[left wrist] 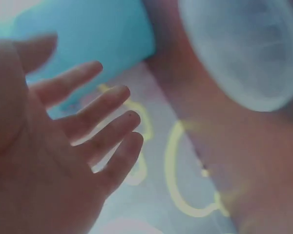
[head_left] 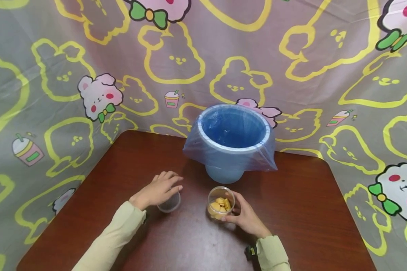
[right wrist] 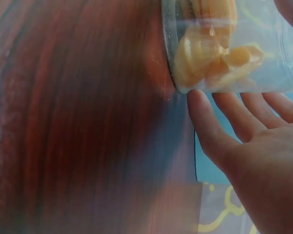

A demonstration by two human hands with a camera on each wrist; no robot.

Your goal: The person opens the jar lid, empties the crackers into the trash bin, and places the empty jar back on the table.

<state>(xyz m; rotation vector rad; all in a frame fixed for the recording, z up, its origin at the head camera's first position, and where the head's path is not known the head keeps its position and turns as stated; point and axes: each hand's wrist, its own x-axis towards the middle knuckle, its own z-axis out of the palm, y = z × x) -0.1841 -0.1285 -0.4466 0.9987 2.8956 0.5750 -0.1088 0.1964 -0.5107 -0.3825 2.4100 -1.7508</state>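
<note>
A clear plastic jar [head_left: 221, 203] of yellow-orange pieces, perhaps chips or dried fruit, appears to stand on the table without a lid. My right hand [head_left: 245, 216] holds the jar from its right side, thumb in front and fingers behind. In the right wrist view the fingers [right wrist: 207, 122] lie along the jar wall, and the yellow pieces [right wrist: 210, 53] show through it. A round translucent lid [head_left: 169, 203] lies on the table to the left. Over its upper edge hovers my left hand [head_left: 159, 190], its fingers spread and loosely bent. The left wrist view shows that palm apart from the lid [left wrist: 244, 53].
A light blue bin [head_left: 225, 175], lined with a blue plastic bag [head_left: 257, 158], stands behind the jar near the table's back edge. The brown wooden table [head_left: 176, 244] is bordered by a patterned cloth [head_left: 196, 94] at the back and sides.
</note>
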